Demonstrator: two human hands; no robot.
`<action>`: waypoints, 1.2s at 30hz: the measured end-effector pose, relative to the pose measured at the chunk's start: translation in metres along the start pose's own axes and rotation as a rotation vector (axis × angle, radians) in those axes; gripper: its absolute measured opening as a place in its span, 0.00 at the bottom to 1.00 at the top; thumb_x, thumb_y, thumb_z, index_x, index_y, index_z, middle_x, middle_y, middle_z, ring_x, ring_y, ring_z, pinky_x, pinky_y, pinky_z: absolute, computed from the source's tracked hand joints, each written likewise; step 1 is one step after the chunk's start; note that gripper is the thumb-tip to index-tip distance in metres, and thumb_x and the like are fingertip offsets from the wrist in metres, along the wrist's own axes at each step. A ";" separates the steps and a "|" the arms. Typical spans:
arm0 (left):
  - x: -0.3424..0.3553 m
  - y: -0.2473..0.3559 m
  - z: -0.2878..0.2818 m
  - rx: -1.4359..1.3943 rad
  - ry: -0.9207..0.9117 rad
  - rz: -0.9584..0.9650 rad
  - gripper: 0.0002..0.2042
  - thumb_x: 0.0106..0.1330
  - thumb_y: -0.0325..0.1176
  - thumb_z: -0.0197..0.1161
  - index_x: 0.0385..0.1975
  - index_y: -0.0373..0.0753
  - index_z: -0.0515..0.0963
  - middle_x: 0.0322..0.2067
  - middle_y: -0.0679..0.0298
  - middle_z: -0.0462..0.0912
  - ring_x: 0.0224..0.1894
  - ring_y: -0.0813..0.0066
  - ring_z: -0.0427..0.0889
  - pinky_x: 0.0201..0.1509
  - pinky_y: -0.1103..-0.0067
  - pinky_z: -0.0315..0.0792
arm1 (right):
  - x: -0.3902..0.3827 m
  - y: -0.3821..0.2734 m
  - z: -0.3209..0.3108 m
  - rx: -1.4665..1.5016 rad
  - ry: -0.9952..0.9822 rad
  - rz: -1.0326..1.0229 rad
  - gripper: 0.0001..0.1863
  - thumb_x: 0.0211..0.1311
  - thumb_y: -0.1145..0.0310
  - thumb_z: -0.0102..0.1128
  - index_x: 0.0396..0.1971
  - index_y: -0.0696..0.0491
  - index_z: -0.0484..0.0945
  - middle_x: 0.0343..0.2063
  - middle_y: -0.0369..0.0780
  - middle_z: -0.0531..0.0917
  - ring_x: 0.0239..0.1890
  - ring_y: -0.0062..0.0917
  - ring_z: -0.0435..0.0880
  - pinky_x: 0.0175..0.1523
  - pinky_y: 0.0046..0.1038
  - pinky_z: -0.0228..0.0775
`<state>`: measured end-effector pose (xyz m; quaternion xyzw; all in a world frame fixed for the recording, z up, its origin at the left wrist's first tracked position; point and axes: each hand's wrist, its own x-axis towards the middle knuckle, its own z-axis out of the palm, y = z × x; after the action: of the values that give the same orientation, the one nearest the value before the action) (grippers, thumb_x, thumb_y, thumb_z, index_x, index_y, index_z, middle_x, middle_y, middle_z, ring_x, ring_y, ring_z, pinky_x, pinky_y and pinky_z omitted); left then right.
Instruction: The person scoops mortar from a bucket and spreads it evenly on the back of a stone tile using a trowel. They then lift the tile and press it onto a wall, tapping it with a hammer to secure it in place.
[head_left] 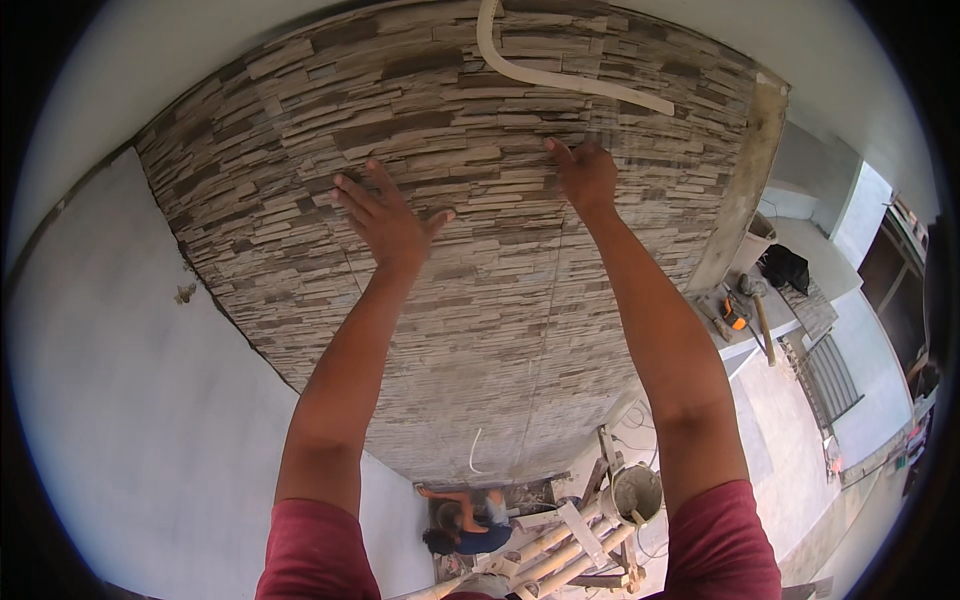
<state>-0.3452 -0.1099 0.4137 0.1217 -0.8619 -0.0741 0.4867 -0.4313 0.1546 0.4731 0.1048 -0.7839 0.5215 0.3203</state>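
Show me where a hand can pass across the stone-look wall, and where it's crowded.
Free: stone-look wall between left hand and right hand, below the pale tube. Crowded: the ledge bearing the wooden-handled tool and orange tool.

Rough stone-look tiles (490, 262), smooth plastic-looking tube (560, 81)

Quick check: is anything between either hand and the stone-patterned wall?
Nothing visible is. The left hand, fingers spread, and the right hand, fingers partly curled, both have a clear way to the stone-patterned wall. The nearest obstacle is the pale bent pipe, above the right hand and apart from it.
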 end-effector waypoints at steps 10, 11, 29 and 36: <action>0.029 0.011 0.011 0.008 -0.161 -0.083 0.75 0.40 0.71 0.75 0.76 0.47 0.23 0.69 0.23 0.17 0.70 0.13 0.22 0.60 0.28 0.56 | 0.010 -0.014 0.010 0.085 -0.052 0.018 0.24 0.64 0.52 0.70 0.28 0.60 0.74 0.18 0.46 0.80 0.20 0.33 0.81 0.27 0.36 0.73; 0.035 0.013 0.013 0.015 -0.169 -0.088 0.75 0.40 0.70 0.75 0.76 0.48 0.23 0.69 0.24 0.17 0.70 0.13 0.22 0.59 0.27 0.57 | 0.018 -0.011 0.009 0.014 -0.034 -0.058 0.24 0.64 0.52 0.70 0.29 0.60 0.74 0.19 0.46 0.80 0.20 0.33 0.80 0.27 0.35 0.73; 0.037 0.023 0.017 -0.010 -0.219 -0.158 0.75 0.44 0.66 0.78 0.75 0.39 0.21 0.72 0.33 0.14 0.69 0.14 0.18 0.63 0.25 0.49 | -0.760 0.310 -0.299 -0.653 -1.383 1.592 0.30 0.66 0.50 0.56 0.53 0.62 0.77 0.46 0.54 0.82 0.50 0.47 0.82 0.57 0.40 0.73; 0.039 0.031 0.024 0.088 -0.237 -0.121 0.77 0.42 0.75 0.71 0.74 0.35 0.21 0.70 0.27 0.17 0.70 0.14 0.21 0.59 0.27 0.57 | -0.904 0.213 -0.406 -0.282 -0.185 2.309 0.21 0.68 0.60 0.57 0.46 0.65 0.77 0.34 0.52 0.82 0.34 0.44 0.85 0.39 0.43 0.81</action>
<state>-0.3891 -0.0913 0.4410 0.1852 -0.9068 -0.0794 0.3703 0.3209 0.4530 -0.1370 -0.6696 -0.4846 0.4017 -0.3942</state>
